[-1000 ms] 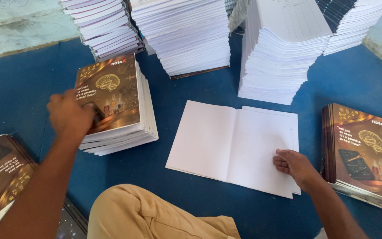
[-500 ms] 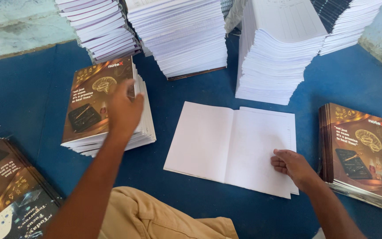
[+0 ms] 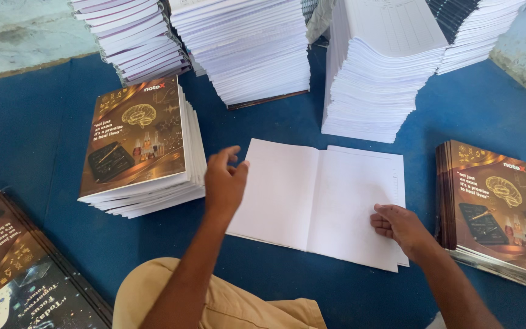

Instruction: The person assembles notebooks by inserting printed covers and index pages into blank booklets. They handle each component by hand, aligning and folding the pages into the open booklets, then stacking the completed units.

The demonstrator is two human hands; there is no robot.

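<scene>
An open white booklet of blank pages (image 3: 312, 195) lies flat on the blue surface (image 3: 44, 134) in front of me. My right hand (image 3: 400, 226) rests on its lower right corner, fingers curled on the paper. My left hand (image 3: 225, 181) hovers empty with fingers apart just left of the booklet's left page, between it and a stack of brown-covered notebooks (image 3: 138, 146). Another stack of brown-covered notebooks (image 3: 494, 210) sits to the right of my right hand.
Tall piles of white page blocks (image 3: 245, 49), (image 3: 378, 67) stand at the back, with more piles (image 3: 135, 36), (image 3: 473, 30) beside them. Dark covers (image 3: 13, 268) lie at the lower left. My tan-clothed knee (image 3: 226, 298) is at the bottom.
My left hand has left the top of the left notebook stack and moved right toward the open booklet. My right hand has stayed on the booklet's corner.
</scene>
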